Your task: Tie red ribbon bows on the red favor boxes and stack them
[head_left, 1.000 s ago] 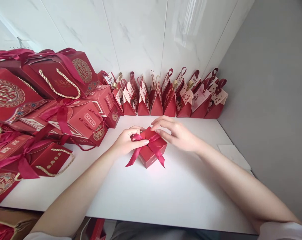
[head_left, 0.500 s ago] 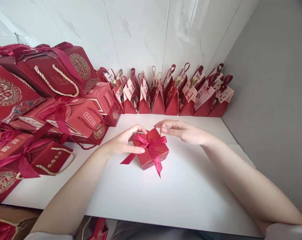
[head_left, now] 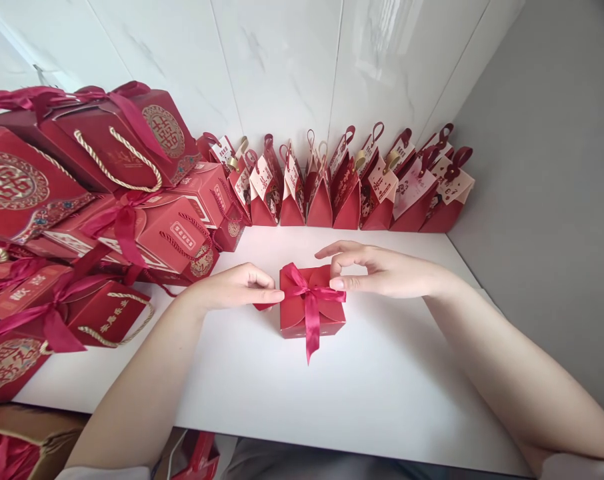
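A small red gift box [head_left: 295, 313] stands on the white table in front of me, tied on top with a crimson satin ribbon bow [head_left: 313, 313]. At the bow's left side, my left hand [head_left: 239, 287] is closed, thumb against fingers, on the ribbon; a short piece of the ribbon shows under the fingers. My right hand [head_left: 377, 267] reaches in from the right. Its thumb and a curled finger pinch the bow's right loop, while the forefinger arches over the box's back edge. One ribbon tail hangs down the box's front face.
Stacked red gift boxes [head_left: 182, 233] with ribbons and rope handles fill the left side. A row of small peaked red boxes [head_left: 319, 203] with loops lines the tiled wall [head_left: 282, 60]. A cardboard carton [head_left: 57, 453] holding crimson ribbon sits at lower left; a grey wall [head_left: 547, 200] bounds the right.
The box has turned to face me more squarely and shifted slightly right. My left hand has drawn back from its top to the ribbon's left side; my right hand has closed on the right loop.
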A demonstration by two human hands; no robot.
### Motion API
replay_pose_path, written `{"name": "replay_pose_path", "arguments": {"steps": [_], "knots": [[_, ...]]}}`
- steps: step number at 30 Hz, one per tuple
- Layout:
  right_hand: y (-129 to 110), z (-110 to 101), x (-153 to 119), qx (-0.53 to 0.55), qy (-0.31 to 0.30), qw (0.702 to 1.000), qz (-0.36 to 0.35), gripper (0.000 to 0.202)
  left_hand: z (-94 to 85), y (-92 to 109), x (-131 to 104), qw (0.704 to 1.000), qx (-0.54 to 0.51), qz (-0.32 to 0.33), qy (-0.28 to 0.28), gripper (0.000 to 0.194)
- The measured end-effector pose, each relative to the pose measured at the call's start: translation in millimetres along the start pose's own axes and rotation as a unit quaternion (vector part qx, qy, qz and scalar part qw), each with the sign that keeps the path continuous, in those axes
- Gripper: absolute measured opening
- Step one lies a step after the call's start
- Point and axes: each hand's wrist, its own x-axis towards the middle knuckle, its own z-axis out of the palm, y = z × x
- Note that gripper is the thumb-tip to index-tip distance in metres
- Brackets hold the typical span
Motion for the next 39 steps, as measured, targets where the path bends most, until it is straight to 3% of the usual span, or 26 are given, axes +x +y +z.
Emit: {"name": "replay_pose_path", "arguments": {"steps": [2, 7, 10, 19, 24, 31, 39], "knots": [[1, 0, 0, -0.008, -0.009, 1.000, 0.001, 0.032, 2.9, 4, -1, 0.998, -0.042, -0.017, -0.034, 0.044], [1, -1, -1, 0.018, 0.044, 0.999, 0.014, 0.028, 6.8, 9, -3, 0.987, -0.143, -0.007, -0.068, 0.039], [0, -3, -3, 0.018, 0.004, 1.000, 0.017, 0.029, 7.6, 8, -2, 0.983, -0.163, 0.001, -0.080, 0.036], [0, -4, -2, 0.045, -0.036, 0.998, -0.020, 0.041, 7.5, 3, 3, 0.978, -0.179, 0.032, -0.105, 0.036], [1, -3, 0, 0.033, -0.061, 0.997, -0.015, 0.034, 6.8, 2, 4, 0.978, -0.171, 0.043, -0.114, 0.036], [10, 5, 11, 0.084, -0.067, 0.993, -0.052, 0.033, 6.5, 0, 7, 0.980, -0.155, 0.049, -0.115, 0.034], [17, 5, 14, 0.085, -0.058, 0.994, -0.024, 0.038, 6.3, 0, 9, 0.982, -0.139, 0.055, -0.116, 0.032]]}}
